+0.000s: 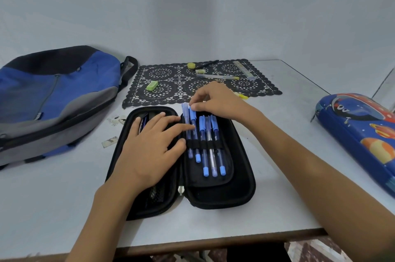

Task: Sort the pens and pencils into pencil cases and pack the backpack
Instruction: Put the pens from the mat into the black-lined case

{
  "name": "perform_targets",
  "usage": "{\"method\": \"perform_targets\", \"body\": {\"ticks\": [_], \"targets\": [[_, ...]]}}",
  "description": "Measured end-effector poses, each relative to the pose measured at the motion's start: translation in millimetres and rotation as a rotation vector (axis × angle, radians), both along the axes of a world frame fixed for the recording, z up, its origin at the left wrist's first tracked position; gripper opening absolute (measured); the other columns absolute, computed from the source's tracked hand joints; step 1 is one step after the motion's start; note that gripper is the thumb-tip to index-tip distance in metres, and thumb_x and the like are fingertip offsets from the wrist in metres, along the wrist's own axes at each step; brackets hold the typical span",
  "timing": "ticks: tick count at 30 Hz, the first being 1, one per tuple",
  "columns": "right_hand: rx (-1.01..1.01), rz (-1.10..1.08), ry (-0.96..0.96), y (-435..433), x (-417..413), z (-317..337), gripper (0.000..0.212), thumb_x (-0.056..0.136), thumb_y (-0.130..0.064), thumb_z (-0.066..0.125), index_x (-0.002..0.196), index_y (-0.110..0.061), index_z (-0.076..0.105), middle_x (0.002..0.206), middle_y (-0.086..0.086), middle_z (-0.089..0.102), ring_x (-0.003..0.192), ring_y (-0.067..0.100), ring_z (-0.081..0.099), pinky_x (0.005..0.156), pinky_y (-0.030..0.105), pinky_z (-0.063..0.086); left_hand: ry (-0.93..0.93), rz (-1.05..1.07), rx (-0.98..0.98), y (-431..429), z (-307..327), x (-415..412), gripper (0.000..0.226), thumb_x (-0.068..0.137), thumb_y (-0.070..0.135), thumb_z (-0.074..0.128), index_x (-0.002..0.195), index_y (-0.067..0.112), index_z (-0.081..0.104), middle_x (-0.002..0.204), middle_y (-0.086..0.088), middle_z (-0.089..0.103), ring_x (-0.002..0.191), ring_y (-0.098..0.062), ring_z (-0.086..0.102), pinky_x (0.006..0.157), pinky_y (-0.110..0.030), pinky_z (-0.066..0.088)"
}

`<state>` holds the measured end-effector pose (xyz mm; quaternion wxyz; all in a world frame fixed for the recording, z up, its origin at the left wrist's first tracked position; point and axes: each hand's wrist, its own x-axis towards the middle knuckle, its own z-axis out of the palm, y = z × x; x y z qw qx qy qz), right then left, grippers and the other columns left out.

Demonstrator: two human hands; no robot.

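Observation:
A black pencil case (pixel 235 193) lies open on the table in front of me. Several blue pens (pixel 208 146) sit side by side under its elastic band on the right half. My right hand (pixel 215 101) pinches the cap of the second pen from the left at its top end. My left hand (pixel 154 144) lies flat on the left half of the case, fingers straight, fingertips touching the leftmost pens. A blue, grey and black backpack (pixel 53 99) lies at the left. A blue space-print pencil case (pixel 363 133) lies zipped at the right edge.
A black lace mat (pixel 175 88) behind the case holds a green eraser (pixel 152 85), a yellow sharpener (pixel 191 65), a black pencil (pixel 207 64), a yellow-tipped pen (pixel 220 77) and a clear ruler (pixel 244 69). The table's front edge (pixel 213 240) is close to me.

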<state>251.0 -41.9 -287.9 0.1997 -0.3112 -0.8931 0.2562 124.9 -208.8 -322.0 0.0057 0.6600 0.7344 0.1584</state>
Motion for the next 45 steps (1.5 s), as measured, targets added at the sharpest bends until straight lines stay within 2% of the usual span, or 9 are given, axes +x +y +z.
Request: {"method": "perform_targets", "body": {"ticks": [4, 9, 17, 20, 25, 31, 35, 42, 45], "targets": [[-0.068, 0.026, -0.023, -1, -1, 0, 0.004, 0.081, -0.014, 0.073, 0.083, -0.013, 0.076, 0.079, -0.004, 0.071, 0.067, -0.002, 0.059, 0.067, 0.015, 0.048, 0.003, 0.005, 0.006, 0, 0, 0, 0.067, 0.075, 0.062, 0.004, 0.136, 0.057, 0.032, 0.147, 0.03, 0.027, 0.144, 0.001, 0.006, 0.12, -0.044, -0.002], [-0.044, 0.02, -0.088, -2, -4, 0, 0.009, 0.08, -0.016, 0.072, 0.083, -0.01, 0.077, 0.085, 0.002, 0.072, 0.076, 0.01, 0.061, 0.065, 0.021, 0.047, 0.007, 0.007, 0.015, 1, 0, 1, 0.071, 0.075, 0.062, 0.004, 0.139, 0.052, 0.033, 0.147, 0.03, 0.027, 0.144, 0.001, 0.007, 0.12, -0.043, -0.002], [0.069, -0.005, 0.046, -4, -13, -11, 0.033, 0.093, -0.038, 0.057, 0.122, -0.024, 0.063, 0.103, 0.0, 0.066, 0.093, 0.013, 0.06, 0.084, 0.03, 0.047, 0.002, 0.013, 0.021, 2, 1, 1, 0.078, 0.073, 0.063, 0.003, 0.141, 0.045, 0.036, 0.149, 0.027, 0.028, 0.144, 0.002, 0.006, 0.12, -0.042, -0.003], [0.076, 0.002, -0.004, -8, -16, -13, 0.034, 0.088, -0.039, 0.065, 0.113, -0.018, 0.068, 0.091, 0.001, 0.066, 0.082, 0.013, 0.06, 0.078, 0.034, 0.048, 0.005, 0.01, 0.02, 2, 1, 0, 0.078, 0.073, 0.064, 0.003, 0.141, 0.045, 0.036, 0.149, 0.027, 0.028, 0.144, 0.002, 0.007, 0.119, -0.042, -0.003], [0.026, -0.038, -0.002, -8, -13, -9, 0.03, 0.083, -0.033, 0.07, 0.108, -0.016, 0.068, 0.09, 0.002, 0.066, 0.082, 0.013, 0.06, 0.067, 0.021, 0.043, 0.003, 0.023, 0.034, 3, -1, 0, 0.079, 0.072, 0.065, 0.006, 0.141, 0.04, 0.038, 0.148, 0.027, 0.03, 0.143, 0.003, 0.008, 0.119, -0.04, -0.002], [0.0, -0.028, -0.026, -9, -9, -1, 0.027, 0.079, -0.032, 0.075, 0.099, -0.015, 0.07, 0.083, -0.004, 0.063, 0.081, 0.012, 0.06, 0.076, 0.03, 0.048, 0.012, 0.024, 0.033, 3, -1, 0, 0.082, 0.072, 0.065, 0.005, 0.141, 0.038, 0.039, 0.149, 0.027, 0.03, 0.143, 0.003, 0.009, 0.119, -0.04, -0.002], [-0.08, 0.051, -0.032, -12, -7, 1, 0.021, 0.076, -0.027, 0.079, 0.089, -0.013, 0.074, 0.079, -0.008, 0.066, 0.07, 0.001, 0.057, 0.067, 0.018, 0.045, 0.009, 0.02, 0.035, 3, 0, 0, 0.082, 0.072, 0.065, 0.005, 0.141, 0.038, 0.039, 0.148, 0.027, 0.03, 0.143, 0.003, 0.009, 0.119, -0.04, -0.001], [-0.11, 0.102, -0.076, -13, -9, 4, 0.015, 0.076, -0.02, 0.078, 0.086, -0.01, 0.076, 0.085, 0.004, 0.074, 0.086, 0.018, 0.067, 0.088, 0.041, 0.053, 0.016, 0.022, 0.031, 3, 0, 0, 0.081, 0.071, 0.065, 0.005, 0.14, 0.039, 0.038, 0.148, 0.027, 0.03, 0.143, 0.004, 0.009, 0.12, -0.04, -0.001], [-0.118, 0.11, -0.085, -12, -6, 7, 0.014, 0.082, -0.019, 0.073, 0.091, -0.009, 0.076, 0.088, 0.002, 0.074, 0.089, 0.016, 0.066, 0.089, 0.037, 0.053, 0.009, 0.022, 0.03, 3, 0, 0, 0.082, 0.071, 0.065, 0.005, 0.141, 0.039, 0.038, 0.149, 0.027, 0.029, 0.143, 0.004, 0.008, 0.119, -0.039, -0.002]]}}
